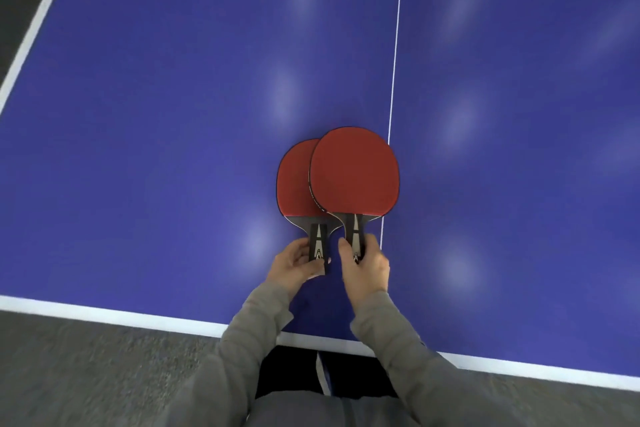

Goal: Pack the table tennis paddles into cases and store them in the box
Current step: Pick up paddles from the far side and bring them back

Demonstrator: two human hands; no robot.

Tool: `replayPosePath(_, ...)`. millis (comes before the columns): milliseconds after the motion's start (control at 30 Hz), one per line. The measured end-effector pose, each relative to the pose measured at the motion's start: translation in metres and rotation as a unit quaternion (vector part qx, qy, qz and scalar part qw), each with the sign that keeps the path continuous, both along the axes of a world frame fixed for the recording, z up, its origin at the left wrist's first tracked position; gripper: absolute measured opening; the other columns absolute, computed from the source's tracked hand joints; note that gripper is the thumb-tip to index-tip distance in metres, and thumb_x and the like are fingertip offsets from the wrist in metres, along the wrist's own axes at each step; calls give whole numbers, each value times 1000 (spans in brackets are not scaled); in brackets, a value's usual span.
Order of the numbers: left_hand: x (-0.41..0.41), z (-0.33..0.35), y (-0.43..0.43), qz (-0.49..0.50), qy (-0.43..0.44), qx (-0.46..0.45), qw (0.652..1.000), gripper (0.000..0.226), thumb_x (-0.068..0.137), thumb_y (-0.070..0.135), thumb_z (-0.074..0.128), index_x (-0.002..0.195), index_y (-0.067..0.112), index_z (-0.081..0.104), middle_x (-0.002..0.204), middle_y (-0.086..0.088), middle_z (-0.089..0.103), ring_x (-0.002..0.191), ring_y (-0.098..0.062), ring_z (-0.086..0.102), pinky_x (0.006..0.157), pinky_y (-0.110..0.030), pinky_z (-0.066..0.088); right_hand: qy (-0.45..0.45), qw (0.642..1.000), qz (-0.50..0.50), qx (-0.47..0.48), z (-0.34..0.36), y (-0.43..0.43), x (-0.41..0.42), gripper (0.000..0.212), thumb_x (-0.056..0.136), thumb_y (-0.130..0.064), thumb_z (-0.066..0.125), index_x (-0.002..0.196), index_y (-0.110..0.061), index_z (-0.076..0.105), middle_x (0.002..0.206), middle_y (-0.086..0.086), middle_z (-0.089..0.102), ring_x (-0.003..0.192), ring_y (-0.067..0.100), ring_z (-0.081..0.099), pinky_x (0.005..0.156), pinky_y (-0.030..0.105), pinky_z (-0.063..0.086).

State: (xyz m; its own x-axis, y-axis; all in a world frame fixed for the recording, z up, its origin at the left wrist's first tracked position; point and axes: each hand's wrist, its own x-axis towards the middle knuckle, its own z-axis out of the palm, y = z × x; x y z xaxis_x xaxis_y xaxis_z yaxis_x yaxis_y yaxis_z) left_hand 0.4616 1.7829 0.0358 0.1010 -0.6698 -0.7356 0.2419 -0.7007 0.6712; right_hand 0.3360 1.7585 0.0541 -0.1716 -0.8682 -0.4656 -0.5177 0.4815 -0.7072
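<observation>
A: Hands?

B: Left hand is wrapped around the handle of the left paddle. Right hand pinches the handle of the right paddle, thumb on one side and fingers on the other. Both red faces up.

A: Do the paddles touch?

B: They overlap: the right blade lies over the right edge of the left blade. Handles sit apart, both pointing toward the person.

A: Where on the table?

B: On the blue table, just left of the white centre line; the right blade's rim reaches that line. The near white edge stripe is close below the wrists.

A: Open room?

B: Bare blue surface to the left, right and beyond the blades. The left side stripe is well apart. Grey floor runs along the near edge. Grey sleeves cross that edge.
</observation>
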Motion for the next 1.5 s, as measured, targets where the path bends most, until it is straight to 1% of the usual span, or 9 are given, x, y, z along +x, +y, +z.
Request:
replayPosePath(67,5,-1,-1,-13,17,-2,1000,46,80,-15,60,124,-1,51,109,-14,62,99,-26,60,85,-34,53,-2,1000,11,-2,-3,2,9,18,91,-29,54,79,-17,50,63,-7,53,58,12,49,61,30,39)
replayPosePath(200,9,0,-1,-17,38,-19,999,45,80,-15,60,122,-1,52,105,-11,63,90,-17,63,76,-25,56,6,1000,28,-11,-8,12,23,19,95,-25,47,85,-10,53,74,4,60,66,25,54,63,33,43)
replayPosePath(400,10,0,-2,-10,63,-11,998,39,83,-15,55,119,1,53,100,-9,64,86,-16,64,68,-18,55,25,998,33,-44,-10,18,32,19,93,-26,53,104,-11,56,87,-3,60,69,17,54,66,29,42)
replayPosePath(567,11,0,-5,22,120,20,992,33,93,-9,39,124,-5,50,104,-15,62,89,-22,61,72,-21,56,36,995,47,-75,-11,20,34,25,93,-26,55,112,-10,57,103,0,58,82,17,57,68,29,44)
replayPosePath(733,10,2,-7,44,130,42,990,32,97,1,38,126,-4,50,105,-17,61,88,-23,61,78,-27,52,58,992,62,-96,-9,21,34,30,92,-27,58,114,-7,59,103,5,56,84,22,59,67,36,51)
replayPosePath(900,10,3,-8,56,130,49,989,32,97,6,41,124,-7,52,89,-11,65,72,-14,64,61,-19,51,62,988,62,-124,-7,18,40,35,85,-29,69,106,-3,62,93,7,57,69,16,53,60,34,51)
replayPosePath(1200,5,7,-10,56,115,46,991,23,98,17,43,102,4,62,86,-9,65,77,-19,60,68,-23,51,65,990,101,-80,-7,16,33,42,93,-37,56,123,-8,56,110,5,55,85,22,61,72,40,54)
replayPosePath(1333,-2,6,-13,-4,3,49,999,42,89,37,60,121,10,55,107,-10,64,96,-24,62,92,-39,50,63,990,93,-80,-6,18,16,33,97,-29,48,124,-12,54,113,3,54,93,24,60,77,41,52)
replayPosePath(1500,-11,9,-19,-27,-140,54,988,37,79,34,72,105,18,51,80,2,63,85,-32,65,86,-45,53,181,962,169,-114,-10,28,-21,43,93,-26,56,133,-11,52,128,10,55,118,28,51,98,43,42)
